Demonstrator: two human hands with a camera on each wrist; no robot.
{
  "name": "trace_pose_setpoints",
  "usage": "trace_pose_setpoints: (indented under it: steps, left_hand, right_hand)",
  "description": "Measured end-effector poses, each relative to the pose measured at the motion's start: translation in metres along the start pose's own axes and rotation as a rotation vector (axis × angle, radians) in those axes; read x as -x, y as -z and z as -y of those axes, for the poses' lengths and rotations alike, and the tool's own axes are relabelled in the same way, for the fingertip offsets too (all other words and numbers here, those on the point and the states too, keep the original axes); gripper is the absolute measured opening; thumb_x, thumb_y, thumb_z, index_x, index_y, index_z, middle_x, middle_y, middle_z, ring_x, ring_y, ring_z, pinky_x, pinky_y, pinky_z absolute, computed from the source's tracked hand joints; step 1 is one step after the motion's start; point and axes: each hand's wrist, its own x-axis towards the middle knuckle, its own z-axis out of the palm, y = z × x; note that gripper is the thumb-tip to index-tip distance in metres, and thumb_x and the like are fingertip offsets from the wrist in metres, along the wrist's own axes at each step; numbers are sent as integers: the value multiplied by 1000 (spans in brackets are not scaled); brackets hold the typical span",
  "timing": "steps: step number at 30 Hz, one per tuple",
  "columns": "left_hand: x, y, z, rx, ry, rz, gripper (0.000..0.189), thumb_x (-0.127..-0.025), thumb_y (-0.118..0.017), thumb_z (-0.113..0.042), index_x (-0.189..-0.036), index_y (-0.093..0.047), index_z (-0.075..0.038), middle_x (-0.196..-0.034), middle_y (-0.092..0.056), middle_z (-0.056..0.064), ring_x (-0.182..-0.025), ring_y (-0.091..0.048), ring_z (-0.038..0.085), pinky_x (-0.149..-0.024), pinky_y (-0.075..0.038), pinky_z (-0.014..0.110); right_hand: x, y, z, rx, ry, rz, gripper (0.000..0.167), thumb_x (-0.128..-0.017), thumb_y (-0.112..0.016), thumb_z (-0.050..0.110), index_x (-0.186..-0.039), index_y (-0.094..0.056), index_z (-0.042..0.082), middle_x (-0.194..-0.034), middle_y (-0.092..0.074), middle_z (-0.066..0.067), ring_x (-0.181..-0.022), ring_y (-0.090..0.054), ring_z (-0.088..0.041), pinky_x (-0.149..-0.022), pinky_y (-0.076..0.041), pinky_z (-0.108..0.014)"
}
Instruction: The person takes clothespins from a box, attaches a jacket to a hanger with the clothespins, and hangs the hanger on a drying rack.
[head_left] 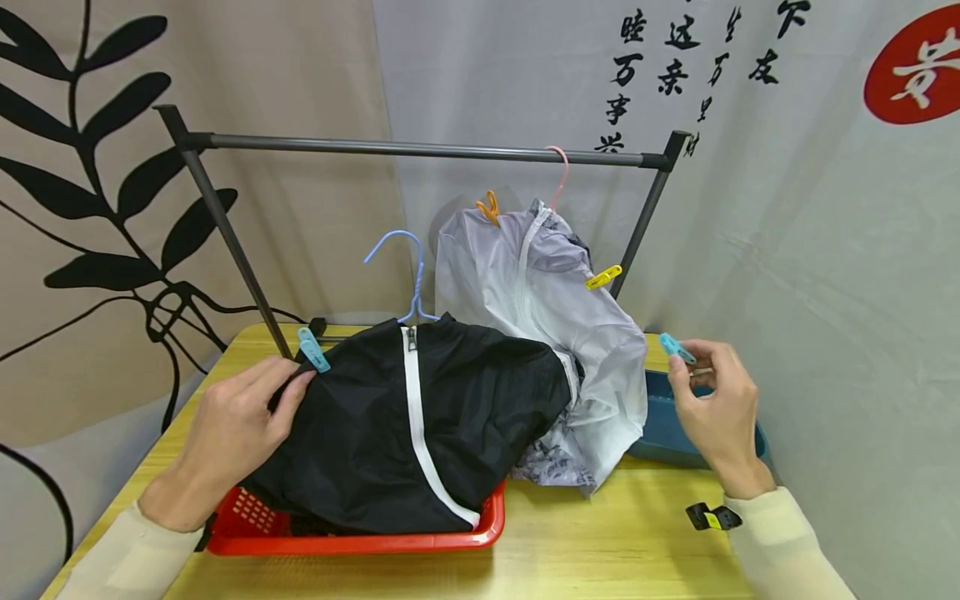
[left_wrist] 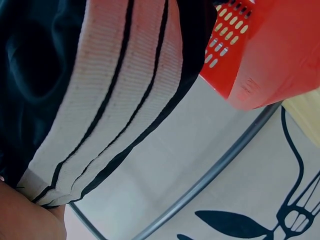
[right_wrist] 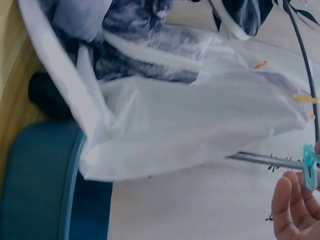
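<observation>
A black jacket point(head_left: 480, 383) with a white-edged zip hangs on a blue hanger point(head_left: 417, 283), its lower part over a red basket point(head_left: 352, 545). My left hand point(head_left: 243, 408) pinches the jacket at its left shoulder, beside a light-blue clothespin point(head_left: 313, 350) on the fabric there. In the left wrist view, white bands point(left_wrist: 107, 75) run along the black fabric. My right hand point(head_left: 716, 400), off to the right, holds another light-blue clothespin point(head_left: 677, 348) between thumb and fingers; this clothespin point(right_wrist: 310, 167) also shows in the right wrist view.
Behind the black jacket, a pale grey-white jacket point(head_left: 495, 275) hangs by a pink hanger point(head_left: 561, 175) from a grey rack bar point(head_left: 390, 148). An orange clothespin point(head_left: 489, 208) and a yellow one point(head_left: 603, 277) are on it. A blue bin point(head_left: 663, 425) stands on the wooden table point(head_left: 600, 542).
</observation>
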Motion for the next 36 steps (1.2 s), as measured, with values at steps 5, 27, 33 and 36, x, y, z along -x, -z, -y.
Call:
trace_pose_setpoints:
  steps: [5,27,33,36]
  left_hand:
    - [0,0,0,2,5,3,59,-126,-51,-45,-98,-79,-2,-87,-78,11,-65,-72,24,-62,-62,47]
    - [1,0,3,11,7,10,61,-126,-48,-47,-102,-80,-1,-92,-81,13,-73,-79,29,-68,-64,55]
    - [2,0,2,9,10,8,60,-126,-48,-47,-103,-80,-1,-93,-81,13,-73,-79,30,-68,-64,55]
    - [2,0,2,8,10,4,61,-126,-48,-47,-102,-80,-1,-92,-81,13,-72,-78,29,-67,-64,54]
  right_hand:
    - [-1,-5,16,-64,35,-9,27,-97,-80,-12,-123,-80,-12,-106,-73,-29,-93,-64,16,-82,-51,2]
    - [-3,-11,43,-195,133,-60,34,-98,-84,-4,-129,-75,-17,-102,-72,-31,-87,-64,8,-83,-53,-4]
    - [-4,-19,49,-211,186,-47,32,-98,-88,3,-123,-78,-15,-98,-70,-25,-84,-64,2,-80,-53,-8]
    - [-4,-24,52,-219,206,-23,32,-99,-90,8,-122,-80,-12,-96,-70,-23,-82,-63,-1,-80,-53,-10]
